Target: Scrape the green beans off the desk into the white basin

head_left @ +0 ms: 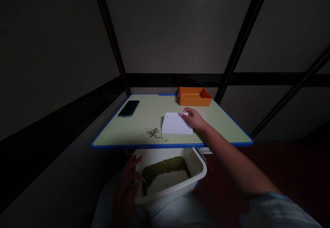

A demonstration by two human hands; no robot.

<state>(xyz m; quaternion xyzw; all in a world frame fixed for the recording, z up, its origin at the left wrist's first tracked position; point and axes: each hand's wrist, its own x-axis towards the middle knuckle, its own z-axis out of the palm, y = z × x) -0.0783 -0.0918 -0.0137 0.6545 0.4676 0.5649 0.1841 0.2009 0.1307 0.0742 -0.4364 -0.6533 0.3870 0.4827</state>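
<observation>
My right hand (192,118) pinches the top right corner of a white flat scraper (176,124) with a small hole in one corner. The scraper's lower edge rests on or just above the pale tabletop. To its left lies a small scatter of greenish-brown grains (154,132), possibly mung beans. Below the table's front edge, a white plastic tub (198,176) sits on my lap, with a bank of green grains (165,166) along its far and left sides. My left hand (130,180), dim in shadow, curls its fingers over the tub's left rim.
The small table (113,131) has a blue edge. A dark-screened phone (129,108) lies at its left side. At the back right stands an orange open box (195,99). Grey panelled walls (172,28) rise close behind the table and at the left.
</observation>
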